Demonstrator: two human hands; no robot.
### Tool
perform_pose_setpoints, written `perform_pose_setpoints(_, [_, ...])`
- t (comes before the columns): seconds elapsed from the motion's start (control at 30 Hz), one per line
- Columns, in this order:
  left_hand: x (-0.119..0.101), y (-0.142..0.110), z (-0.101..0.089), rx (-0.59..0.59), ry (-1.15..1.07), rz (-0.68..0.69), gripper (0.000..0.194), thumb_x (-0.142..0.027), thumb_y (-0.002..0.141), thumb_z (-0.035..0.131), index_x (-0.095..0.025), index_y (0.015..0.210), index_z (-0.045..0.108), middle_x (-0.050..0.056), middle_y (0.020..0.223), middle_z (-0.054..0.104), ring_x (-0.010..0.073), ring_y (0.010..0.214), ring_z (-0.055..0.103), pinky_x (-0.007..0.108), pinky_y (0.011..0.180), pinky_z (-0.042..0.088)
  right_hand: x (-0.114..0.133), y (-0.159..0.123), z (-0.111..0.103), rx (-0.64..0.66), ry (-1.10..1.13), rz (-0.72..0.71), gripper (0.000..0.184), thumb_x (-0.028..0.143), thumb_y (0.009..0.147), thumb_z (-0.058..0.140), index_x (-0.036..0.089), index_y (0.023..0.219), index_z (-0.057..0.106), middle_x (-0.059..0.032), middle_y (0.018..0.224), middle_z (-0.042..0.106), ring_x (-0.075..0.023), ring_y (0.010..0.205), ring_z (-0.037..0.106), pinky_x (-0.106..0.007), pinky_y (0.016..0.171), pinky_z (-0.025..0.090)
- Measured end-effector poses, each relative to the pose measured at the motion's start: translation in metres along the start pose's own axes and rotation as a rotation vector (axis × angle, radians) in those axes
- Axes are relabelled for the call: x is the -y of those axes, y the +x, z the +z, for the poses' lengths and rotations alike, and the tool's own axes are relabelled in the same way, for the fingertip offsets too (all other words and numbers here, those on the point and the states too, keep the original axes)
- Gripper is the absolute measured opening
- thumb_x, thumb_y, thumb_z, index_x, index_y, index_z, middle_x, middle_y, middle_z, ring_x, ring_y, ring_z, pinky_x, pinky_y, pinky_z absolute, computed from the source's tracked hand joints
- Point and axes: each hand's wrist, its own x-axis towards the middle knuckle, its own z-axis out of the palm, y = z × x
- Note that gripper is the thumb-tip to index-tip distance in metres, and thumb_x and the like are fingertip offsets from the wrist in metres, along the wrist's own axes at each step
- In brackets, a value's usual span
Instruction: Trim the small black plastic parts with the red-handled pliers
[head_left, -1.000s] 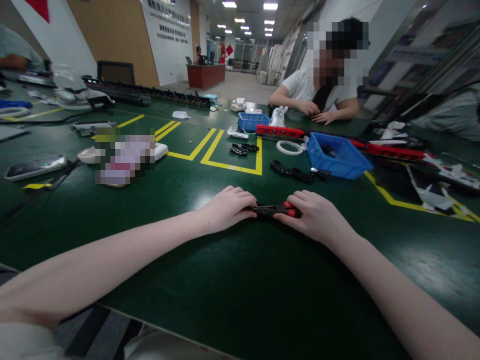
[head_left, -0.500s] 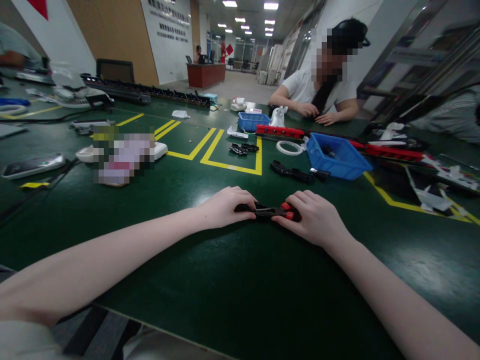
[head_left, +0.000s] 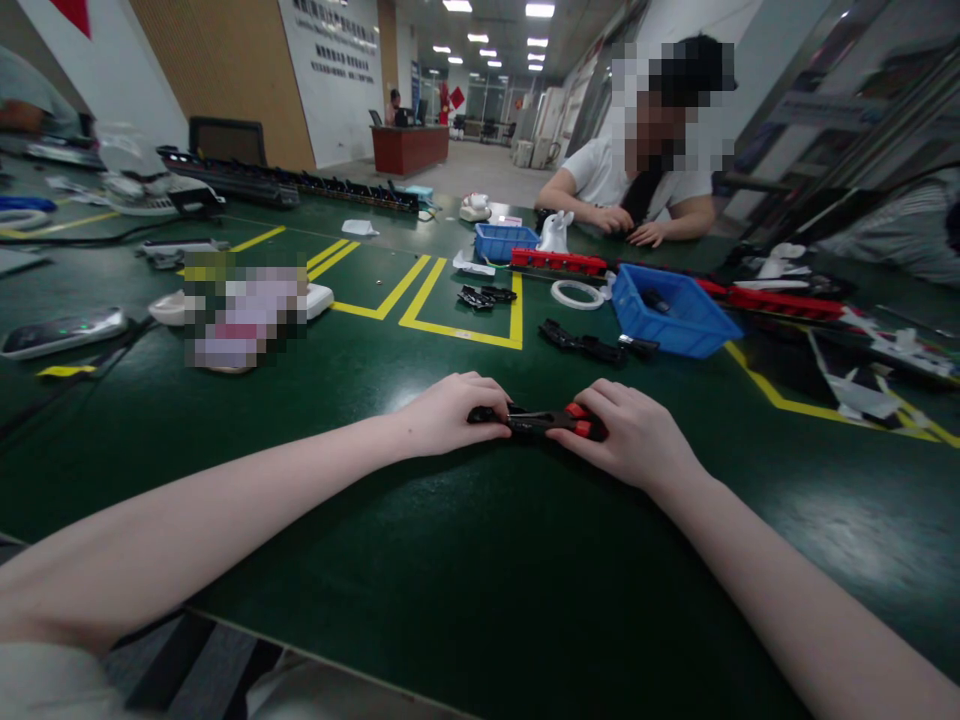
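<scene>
My left hand (head_left: 457, 415) is closed, its fingers pinching a small black part (head_left: 487, 413) just above the green table. My right hand (head_left: 634, 432) is wrapped round a pair of pliers (head_left: 559, 422) with dark jaws and red handles. The jaws point left and meet the black part between my hands. Whether they grip it is too small to tell. Beyond my right hand lie more black plastic parts (head_left: 581, 342), and another small group (head_left: 486, 297) sits inside a yellow tape outline.
A blue bin (head_left: 671, 315) with dark pieces inside stands beyond my right hand, beside a white ring (head_left: 577, 294). Further back are a smaller blue bin (head_left: 506, 242) and a red strip (head_left: 559, 262). A phone (head_left: 251, 320) lies left. Across the table sits a person (head_left: 637, 190).
The pliers and my right hand have shifted very slightly right. Both hands keep their hold, and the view has moved a little.
</scene>
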Motion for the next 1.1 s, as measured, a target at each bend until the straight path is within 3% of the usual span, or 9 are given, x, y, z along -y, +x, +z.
perform_pose_setpoints(0.17, [0.0014,-0.0002,0.0001,-0.007,-0.025,0.006,0.008,-0.023,0.089,0.070,-0.016,0.091,0.067,0.007,0.113,0.070,0.0212,0.103,0.064,0.039,0.092,0.049,0.0001,-0.0001,0.0003,0.019,0.022,0.023,0.045,0.060,0.094,0.046,0.017,0.087,0.059,-0.0101,0.088,0.061,-0.0198,0.069,0.056,-0.032,0.060,0.042])
perform_pose_setpoints(0.3, [0.0050,0.0000,0.0007,0.003,-0.042,0.028,0.011,-0.023,0.088,0.072,-0.016,0.094,0.067,0.007,0.114,0.069,0.0211,0.104,0.063,0.038,0.092,0.049,0.0021,0.0012,-0.0004,0.030,0.039,0.042,0.038,0.042,0.101,0.035,0.017,0.085,0.060,-0.0091,0.084,0.061,-0.0192,0.070,0.057,-0.032,0.063,0.042])
perform_pose_setpoints(0.47, [0.0048,0.0007,0.0010,0.003,-0.036,0.021,0.007,-0.017,0.088,0.070,-0.015,0.094,0.067,0.007,0.114,0.070,0.0205,0.104,0.064,0.038,0.093,0.050,0.0051,0.0024,-0.0012,0.020,0.016,0.059,0.033,0.027,0.098,0.035,0.016,0.082,0.061,-0.0077,0.079,0.061,-0.0184,0.070,0.057,-0.031,0.065,0.041])
perform_pose_setpoints(0.63, [0.0018,0.0017,0.0002,0.010,-0.030,-0.010,0.007,-0.015,0.087,0.070,-0.015,0.093,0.067,0.007,0.113,0.070,0.0213,0.105,0.064,0.039,0.095,0.050,0.0048,0.0023,-0.0008,0.008,-0.017,0.026,0.033,0.024,0.097,0.034,0.013,0.091,0.064,-0.0098,0.085,0.064,-0.0203,0.075,0.059,-0.033,0.069,0.042])
perform_pose_setpoints(1.1, [0.0040,0.0016,0.0009,0.005,-0.026,0.004,0.009,-0.016,0.088,0.071,-0.016,0.096,0.069,0.006,0.114,0.071,0.0210,0.106,0.064,0.039,0.095,0.050,-0.0011,0.0051,-0.0029,0.019,0.000,0.027,0.032,0.024,0.096,0.035,0.015,0.081,0.062,-0.0079,0.077,0.062,-0.0185,0.069,0.055,-0.033,0.066,0.039])
